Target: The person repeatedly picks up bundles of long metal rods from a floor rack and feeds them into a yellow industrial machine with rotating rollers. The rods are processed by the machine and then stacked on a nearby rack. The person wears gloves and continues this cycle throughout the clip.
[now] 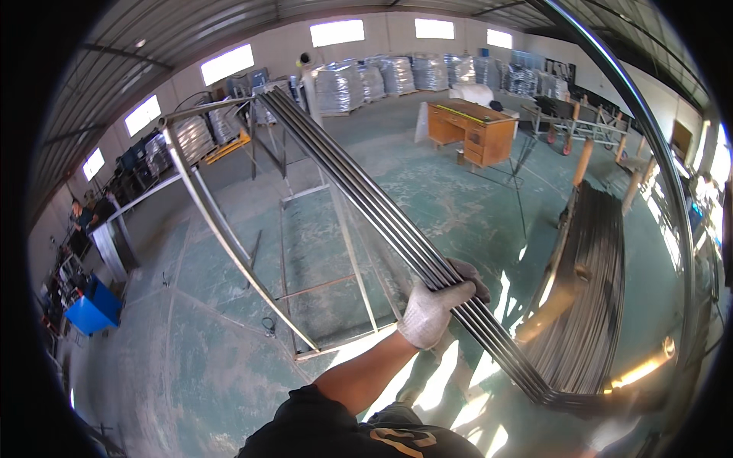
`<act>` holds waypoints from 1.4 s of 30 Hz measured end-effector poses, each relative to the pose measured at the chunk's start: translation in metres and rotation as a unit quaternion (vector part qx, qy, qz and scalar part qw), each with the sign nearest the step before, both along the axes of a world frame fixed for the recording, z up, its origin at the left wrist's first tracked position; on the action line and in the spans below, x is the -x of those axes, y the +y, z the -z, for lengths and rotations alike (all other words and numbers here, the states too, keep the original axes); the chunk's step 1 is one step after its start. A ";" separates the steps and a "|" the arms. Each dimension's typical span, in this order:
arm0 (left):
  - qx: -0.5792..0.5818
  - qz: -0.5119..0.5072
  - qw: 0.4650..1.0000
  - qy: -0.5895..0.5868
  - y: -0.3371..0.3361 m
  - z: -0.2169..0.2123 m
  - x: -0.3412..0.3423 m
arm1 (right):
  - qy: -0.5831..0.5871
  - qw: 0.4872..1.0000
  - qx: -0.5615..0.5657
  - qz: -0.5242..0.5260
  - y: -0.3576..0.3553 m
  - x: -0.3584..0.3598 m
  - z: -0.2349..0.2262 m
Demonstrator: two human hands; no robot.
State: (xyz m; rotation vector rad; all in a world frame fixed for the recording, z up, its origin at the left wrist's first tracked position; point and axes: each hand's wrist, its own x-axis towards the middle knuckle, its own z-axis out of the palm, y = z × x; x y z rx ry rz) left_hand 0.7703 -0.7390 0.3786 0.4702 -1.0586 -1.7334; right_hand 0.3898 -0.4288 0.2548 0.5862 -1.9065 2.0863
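My left hand point(435, 309), in a white work glove with grey fingertips, is closed around a bundle of long thin metal strips point(359, 195). The bundle runs from the upper left, near a metal frame, down to the lower right. Its lower end reaches a stack of curved metal strips point(592, 282) piled on the right. My bare forearm comes up from the lower edge, over my dark shirt. My right hand is out of view.
An open metal frame rack point(229, 237) stands on the green concrete floor on the left. A wooden desk point(477, 130) and wrapped pallets point(382, 76) are at the back. A blue bin point(92, 305) and a person point(80, 217) are at far left. A curved metal rod point(649, 130) arcs close by on the right.
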 end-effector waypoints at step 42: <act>0.281 0.113 0.906 -0.294 -0.185 0.092 0.345 | -0.203 0.778 -0.593 0.040 -0.083 0.153 0.285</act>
